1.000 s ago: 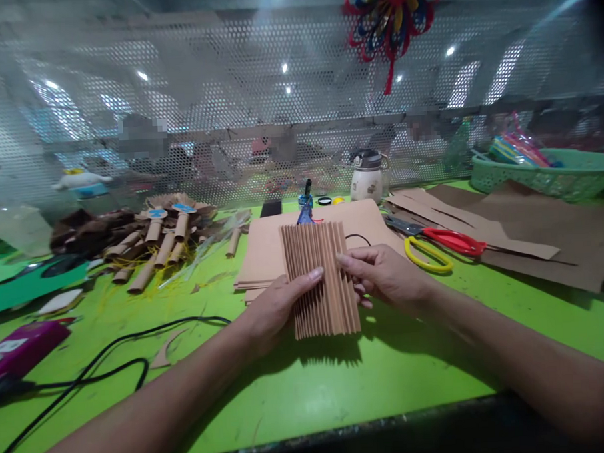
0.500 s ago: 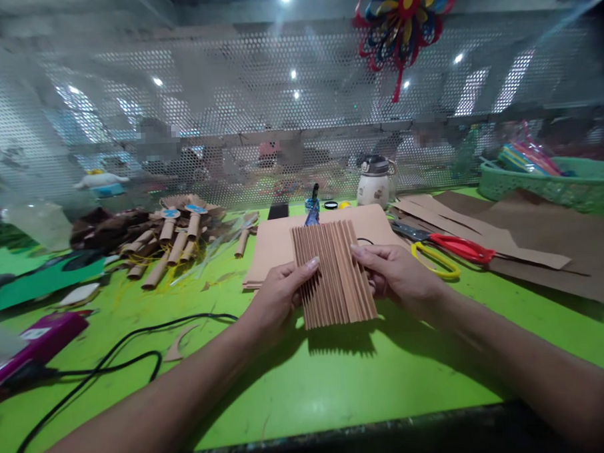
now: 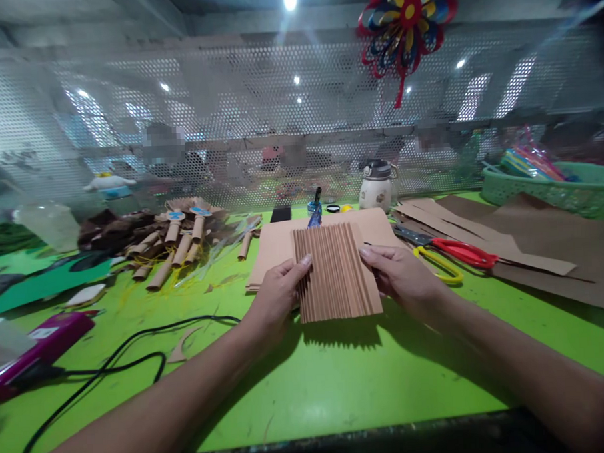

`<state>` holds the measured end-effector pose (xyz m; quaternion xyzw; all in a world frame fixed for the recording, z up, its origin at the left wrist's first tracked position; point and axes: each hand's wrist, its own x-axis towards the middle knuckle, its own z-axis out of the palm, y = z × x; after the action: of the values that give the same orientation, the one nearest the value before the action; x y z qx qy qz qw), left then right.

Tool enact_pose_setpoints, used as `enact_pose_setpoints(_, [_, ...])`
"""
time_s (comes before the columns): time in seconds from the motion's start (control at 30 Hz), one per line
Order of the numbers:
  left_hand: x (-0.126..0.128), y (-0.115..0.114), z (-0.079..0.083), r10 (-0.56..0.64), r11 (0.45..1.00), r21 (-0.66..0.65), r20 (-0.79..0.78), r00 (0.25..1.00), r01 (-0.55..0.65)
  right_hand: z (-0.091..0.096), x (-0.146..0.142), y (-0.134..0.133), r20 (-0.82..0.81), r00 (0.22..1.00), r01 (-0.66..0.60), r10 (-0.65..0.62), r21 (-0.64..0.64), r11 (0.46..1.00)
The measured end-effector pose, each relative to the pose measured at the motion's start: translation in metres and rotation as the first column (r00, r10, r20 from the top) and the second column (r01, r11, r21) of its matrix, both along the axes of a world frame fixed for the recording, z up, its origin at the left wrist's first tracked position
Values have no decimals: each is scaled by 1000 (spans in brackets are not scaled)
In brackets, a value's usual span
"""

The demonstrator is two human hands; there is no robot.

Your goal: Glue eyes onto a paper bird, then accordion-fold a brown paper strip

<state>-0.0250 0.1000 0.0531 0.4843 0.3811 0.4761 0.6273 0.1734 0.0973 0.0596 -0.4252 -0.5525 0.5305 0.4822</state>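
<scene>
A brown paper sheet folded into narrow accordion pleats (image 3: 337, 272) is held just above the green table (image 3: 309, 386), pleats running away from me. My left hand (image 3: 278, 297) grips its left edge, thumb on top. On the opposite edge, my right hand (image 3: 404, 279) pinches the pleats the same way. Behind the pleated piece lies a stack of flat brown paper sheets (image 3: 277, 244).
Scissors with red and yellow handles (image 3: 446, 255) lie right of the stack, on brown paper strips (image 3: 507, 244). A pile of rolled paper figures (image 3: 172, 242) sits at the left. A pink glue gun (image 3: 41, 341) with a black cord (image 3: 118, 361), a cream jar (image 3: 378, 186) and a green basket (image 3: 555, 185) stand around.
The pleated sheet has spread wider between my hands, fanning out at its near end. The camera has tilted up slightly.
</scene>
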Motion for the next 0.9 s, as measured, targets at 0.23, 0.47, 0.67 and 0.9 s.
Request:
enact_pose_setpoints(0.23, [2,-1,1,33,999,30,72,997,-36,-3,1,2,111,990,74,-85,104,992])
enact_pose_setpoints(0.47, [2,-1,2,49,999,-6,51,997,-49,-2,2,2,295,935,106,-198,300,948])
enact_pose_setpoints(0.67, [-1,2,-5,67,998,-12,49,997,-66,2,1,2,333,906,154,-262,317,936])
enact_pose_setpoints(0.9, [-1,1,-2,2,1000,-20,50,999,-1,2,-1,2,261,951,106,-163,221,969])
